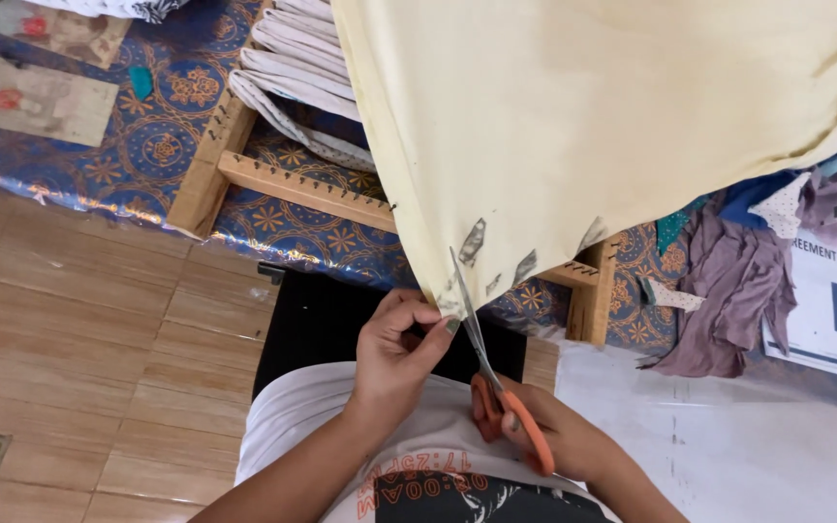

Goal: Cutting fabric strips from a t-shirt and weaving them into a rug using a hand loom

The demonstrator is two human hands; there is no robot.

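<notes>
Left hand (394,349): grip pinching the lower corner of the pale yellow cloth (593,126), thumb and fingers pressed together on the hem.
Right hand (544,436): grip curled through the orange handles of the scissors (496,378).
Scissors: blades parted, angled up into the cloth edge just beside the left fingertips.
Cloth: draped over a wooden frame (293,189) studded with nails; grey smudges near the corner.
Right of frame: heap of fabric scraps (738,281).
Under frame: blue patterned mat (147,126).

Pale yellow cloth (583,126) draped over wooden frame, orange-handled scissors (496,387) at its stained bottom edge.
</notes>
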